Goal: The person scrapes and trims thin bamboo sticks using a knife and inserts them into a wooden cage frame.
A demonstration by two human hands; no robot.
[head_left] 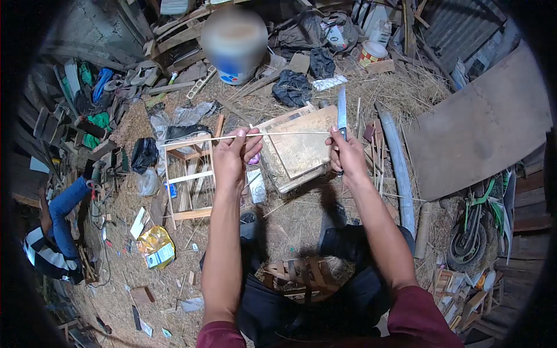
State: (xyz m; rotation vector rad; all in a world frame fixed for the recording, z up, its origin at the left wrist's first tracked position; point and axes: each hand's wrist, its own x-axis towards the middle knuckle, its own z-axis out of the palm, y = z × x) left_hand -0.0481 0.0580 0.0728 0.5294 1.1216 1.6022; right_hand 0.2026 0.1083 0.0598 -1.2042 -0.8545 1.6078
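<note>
A thin pale wooden stick (290,134) stretches nearly level between my two hands, its left end reaching out past my left hand over a small wooden frame. My left hand (231,159) pinches the stick between thumb and fingers. In my right hand (349,155) is a knife (342,107), its blade pointing up and away from me. The stick's right end meets the fingers of that same hand, beside the knife handle. Below and between the hands lies a worn wooden board (301,148) on a low stack. The small wooden frame (193,214) stands by my left forearm.
Thin sticks (377,153) and a grey pole (399,174) lie to the right, near a large sheet (481,122) and a motorbike wheel (467,243). A bucket (235,49) stands ahead. A yellow bag (156,246) lies left, near another person's jeans-clad leg (67,206).
</note>
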